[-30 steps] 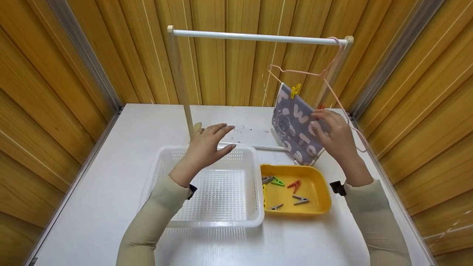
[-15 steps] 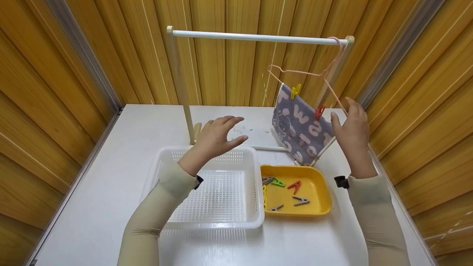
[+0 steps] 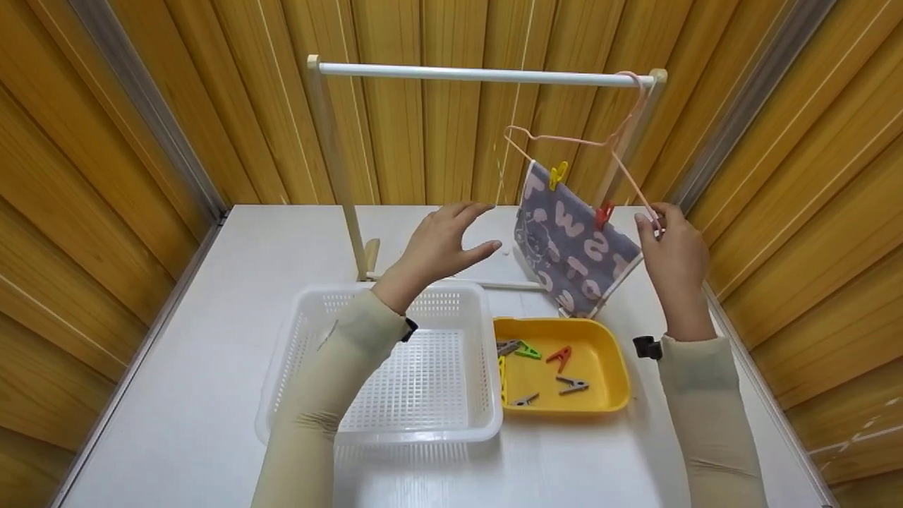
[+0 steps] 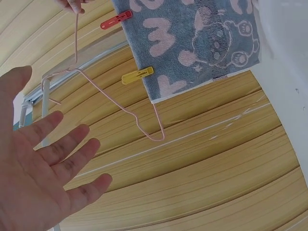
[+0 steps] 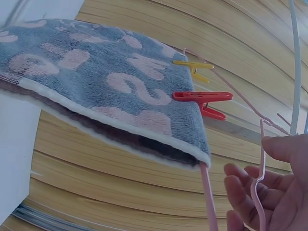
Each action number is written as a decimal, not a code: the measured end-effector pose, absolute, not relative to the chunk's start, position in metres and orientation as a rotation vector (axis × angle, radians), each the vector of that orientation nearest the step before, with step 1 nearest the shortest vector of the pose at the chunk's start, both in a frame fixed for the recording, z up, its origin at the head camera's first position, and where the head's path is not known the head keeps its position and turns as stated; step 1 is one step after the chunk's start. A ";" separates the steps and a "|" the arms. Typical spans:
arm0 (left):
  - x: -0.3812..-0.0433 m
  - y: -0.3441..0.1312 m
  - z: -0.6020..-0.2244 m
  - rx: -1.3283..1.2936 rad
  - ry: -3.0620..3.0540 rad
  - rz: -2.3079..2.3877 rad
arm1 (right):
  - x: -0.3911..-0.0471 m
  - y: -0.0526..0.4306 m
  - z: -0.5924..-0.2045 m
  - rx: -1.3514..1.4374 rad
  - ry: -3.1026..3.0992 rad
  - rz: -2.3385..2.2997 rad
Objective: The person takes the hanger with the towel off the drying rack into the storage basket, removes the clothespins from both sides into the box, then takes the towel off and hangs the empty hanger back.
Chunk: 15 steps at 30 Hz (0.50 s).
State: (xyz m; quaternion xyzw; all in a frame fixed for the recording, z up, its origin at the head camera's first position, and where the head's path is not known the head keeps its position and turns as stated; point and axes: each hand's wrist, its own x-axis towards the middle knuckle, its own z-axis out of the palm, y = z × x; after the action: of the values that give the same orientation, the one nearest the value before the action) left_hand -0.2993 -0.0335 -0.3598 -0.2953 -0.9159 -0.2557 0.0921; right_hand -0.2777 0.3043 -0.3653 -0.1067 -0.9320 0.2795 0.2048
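Observation:
A grey-blue towel with pink letters hangs folded over a pink wire hanger, which is hooked on the right end of a white rail. A yellow clothespin and a red clothespin clip the towel's upper edge. My right hand holds the hanger's right shoulder, the wire running between thumb and fingers. The hanger slopes down toward that side. My left hand, fingers spread and holding nothing, hovers left of the towel, above the far part of a white basket.
The white perforated basket stands beside a yellow tray with several loose clothespins in it. The rack's left post rises behind the basket, and its white rail runs across. Wood-patterned walls enclose the white table.
My right hand has left the red clothespin area, moved right and taken hold of the hanger's shoulder. My left hand has drifted right and slightly up toward the towel.

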 end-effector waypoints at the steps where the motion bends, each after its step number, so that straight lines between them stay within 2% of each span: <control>1: -0.301 -0.031 -0.359 -0.882 -2.711 -0.769 | -0.277 0.304 -0.366 -0.295 -2.590 0.778; 15: -0.318 0.003 -0.340 -0.857 -2.744 -0.866 | -0.277 0.298 -0.380 -0.227 -2.335 0.805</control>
State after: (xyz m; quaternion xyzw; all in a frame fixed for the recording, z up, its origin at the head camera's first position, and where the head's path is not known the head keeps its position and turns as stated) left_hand -0.3183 0.0033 -0.3403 -0.2848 -0.9117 -0.2878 0.0694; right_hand -0.2773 0.2979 -0.3802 -0.0865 -0.8904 0.3070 0.3248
